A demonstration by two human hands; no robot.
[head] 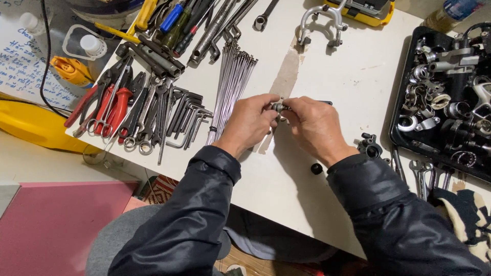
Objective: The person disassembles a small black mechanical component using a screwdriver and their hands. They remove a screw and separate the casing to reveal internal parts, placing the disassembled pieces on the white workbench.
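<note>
A: What is held at centre?

B: A small grey metal cylindrical part (277, 107) is pinched between the left hand (250, 121) and right hand (313, 125), both closed on it above the white table (286, 189).

A: Surroundings?

B: A bundle of thin steel spokes (232, 87) is noted at ten o'clock, a black tray of metal parts (396, 122) at three o'clock, a small black cap (316, 168) at five.

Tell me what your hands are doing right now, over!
Left hand and right hand together, fingers pinching a small metal part above the white table. Bundle of spokes just left. Nothing blocking.
</note>
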